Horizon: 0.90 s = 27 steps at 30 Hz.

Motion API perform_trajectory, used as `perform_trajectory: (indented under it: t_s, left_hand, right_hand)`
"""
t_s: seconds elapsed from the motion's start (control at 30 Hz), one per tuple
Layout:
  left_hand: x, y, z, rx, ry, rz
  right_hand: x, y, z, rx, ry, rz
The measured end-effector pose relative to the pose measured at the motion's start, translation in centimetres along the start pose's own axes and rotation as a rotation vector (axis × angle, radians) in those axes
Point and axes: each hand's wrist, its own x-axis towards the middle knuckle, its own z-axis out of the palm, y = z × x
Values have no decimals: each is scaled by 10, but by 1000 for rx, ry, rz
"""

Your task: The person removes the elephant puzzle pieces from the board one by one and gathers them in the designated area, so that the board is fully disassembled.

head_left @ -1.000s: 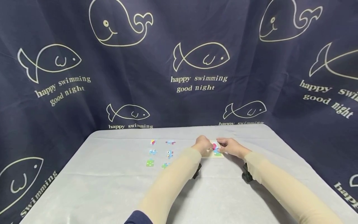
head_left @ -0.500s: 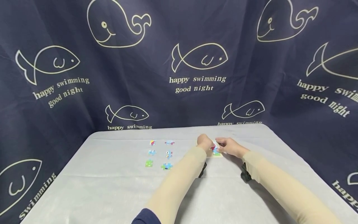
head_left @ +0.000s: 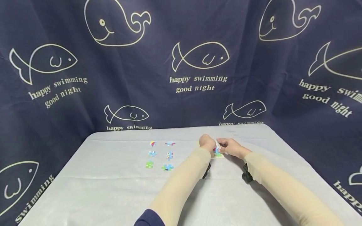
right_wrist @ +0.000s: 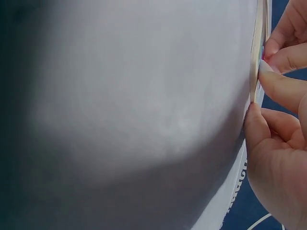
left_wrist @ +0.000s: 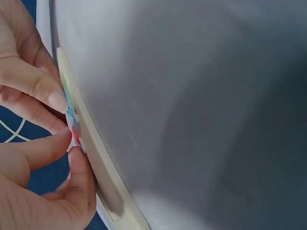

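In the head view, both hands meet over a pale wooden puzzle board (left_wrist: 91,132) right of the table's middle. My left hand (head_left: 207,142) pinches a puzzle piece (left_wrist: 75,137) with pink on it between thumb and finger, close against the board's face. Green and blue pieces (head_left: 217,154) lie in the board's right part. My right hand (head_left: 232,148) grips that right end, one fingertip at the board's corner and another on the pieces beside the left fingertips. The left hand and forearm hide much of the board in the head view.
Left of the board, several loose jigsaw pieces lie in two columns, among them a green piece (head_left: 149,164) and a blue-green piece (head_left: 167,168). A light cloth covers the table (head_left: 99,194). A dark blue curtain (head_left: 158,100) with fish drawings hangs behind.
My left hand has shifted slightly right along the board, and less pink shows between the hands. The lower-right loose piece is now uncovered by the left sleeve. My right hand stays at the board's end.
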Motion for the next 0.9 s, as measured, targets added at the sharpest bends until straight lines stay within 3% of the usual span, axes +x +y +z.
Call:
perform_trajectory:
  t_s: [0.17, 0.4, 0.9]
  left_hand:
    - [-3, 3, -3, -59, 11, -37]
    - [-1, 3, -1, -40, 22, -73]
    - [2, -4, -1, -93, 18, -48]
  right_hand:
    - [1, 1, -1, 7, -2, 6]
    - [1, 1, -1, 1, -5, 16]
    - [1, -1, 1, -6, 9, 0]
